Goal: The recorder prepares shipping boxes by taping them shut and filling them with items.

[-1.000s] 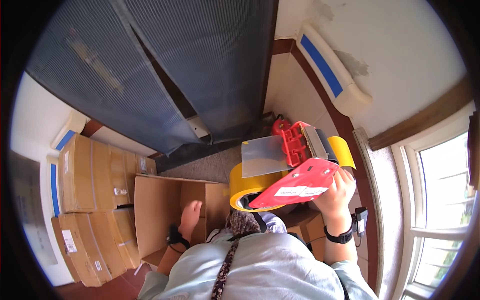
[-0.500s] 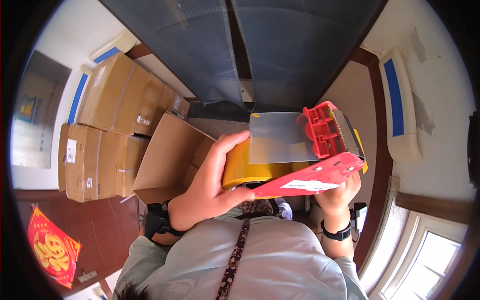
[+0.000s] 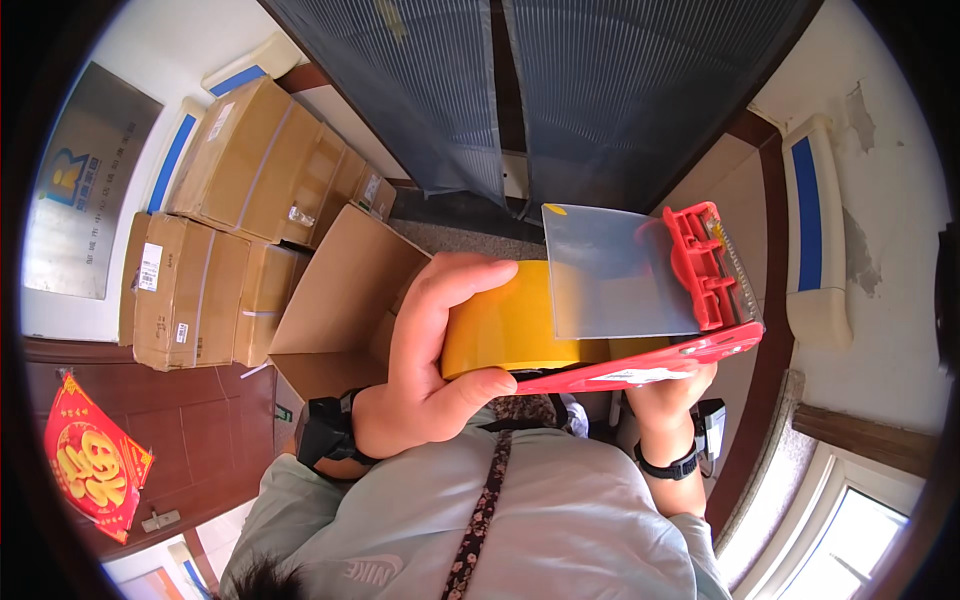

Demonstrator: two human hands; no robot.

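A red tape dispenser (image 3: 690,352) with a wide roll of yellow tape (image 3: 500,322) is held up in front of my chest. My left hand (image 3: 420,350) is wrapped around the roll's left end, fingers over the top and thumb against the near edge. My right hand (image 3: 668,393) grips the dispenser's right part from beneath; the red side plate hides most of its fingers. A clear plastic flap (image 3: 620,278) leans over the roll. Beside it are a red clamp piece (image 3: 702,268) and a toothed metal blade (image 3: 738,272) at the right end.
An open cardboard box (image 3: 345,290) stands left of my hands. Behind it, strapped cartons (image 3: 240,165) are stacked against the wall. Dark plastic strip curtains (image 3: 620,90) hang ahead. A brown door (image 3: 180,430) is at left, a window (image 3: 840,540) at lower right.
The dispenser has shifted slightly right and tilted, so its red side plate shows narrower and the clear flap shows broader. Both hands keep their hold. The whole view has turned a little.
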